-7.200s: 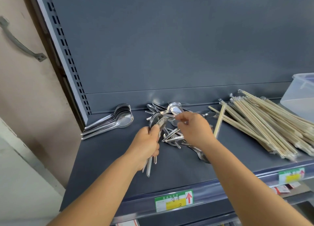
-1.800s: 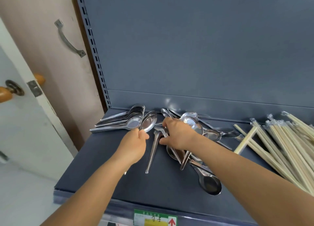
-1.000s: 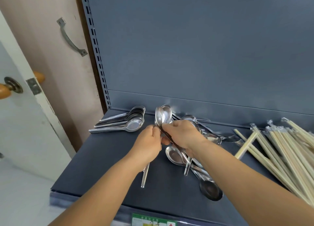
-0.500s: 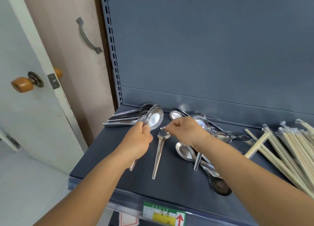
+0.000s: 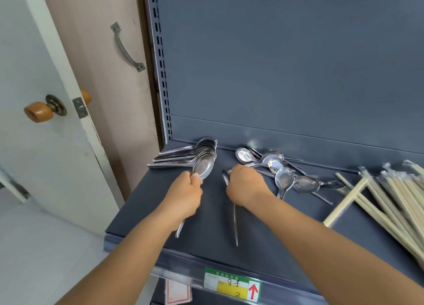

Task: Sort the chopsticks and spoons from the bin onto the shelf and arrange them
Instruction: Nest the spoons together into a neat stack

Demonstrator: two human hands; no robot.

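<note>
Gripping a spoon [image 5: 203, 167] by its handle, the left hand [image 5: 183, 193] has fingers curled round it, the bowl raised just in front of the neat stack of spoons [image 5: 183, 155] at the shelf's [image 5: 206, 236] left back corner. The right hand [image 5: 244, 185] curls round another spoon [image 5: 234, 222], whose handle points toward the shelf's front edge. A loose pile of spoons [image 5: 284, 174] lies just right of that hand. Wrapped chopsticks [image 5: 390, 201] lie heaped at the far right. A price label [image 5: 231, 285] sits on the front rail.
</note>
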